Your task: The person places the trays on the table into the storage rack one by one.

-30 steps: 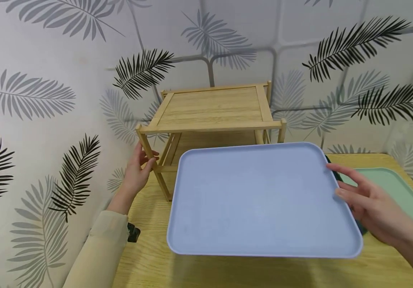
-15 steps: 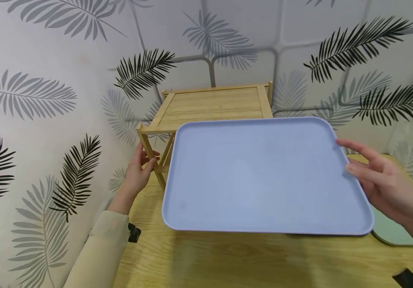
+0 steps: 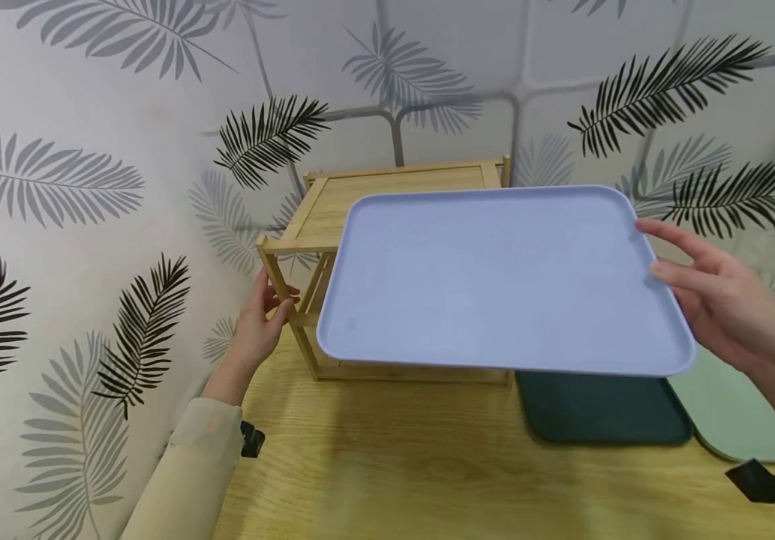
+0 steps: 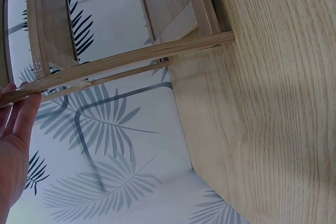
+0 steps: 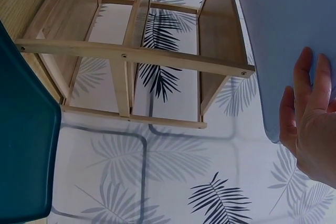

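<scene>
A light blue rectangular tray (image 3: 509,281) is held up in the air, tilted, in front of a wooden shelf rack (image 3: 329,206). My right hand (image 3: 731,300) pinches its right edge, thumb on the upper face and fingers reaching underneath. In the right wrist view, several fingertips (image 5: 321,69) lie against the tray's underside. With my left hand (image 3: 255,330) I hold the rack's front left post, thumb in front and fingers behind it. The left wrist view shows that hand at the post (image 4: 126,55). Much of the rack's right side is hidden behind the tray in the head view.
A dark green tray (image 3: 596,409) lies on the wooden table (image 3: 394,465), right of the rack. Beside it is a light green tray (image 3: 738,412), partly covered by my right arm. A leaf-patterned wall (image 3: 178,135) stands close behind and to the left.
The blue tray and my right hand have risen, shifting somewhat right, from low before the rack to the height of its top. The dark green tray has come into view. My left hand stays put.
</scene>
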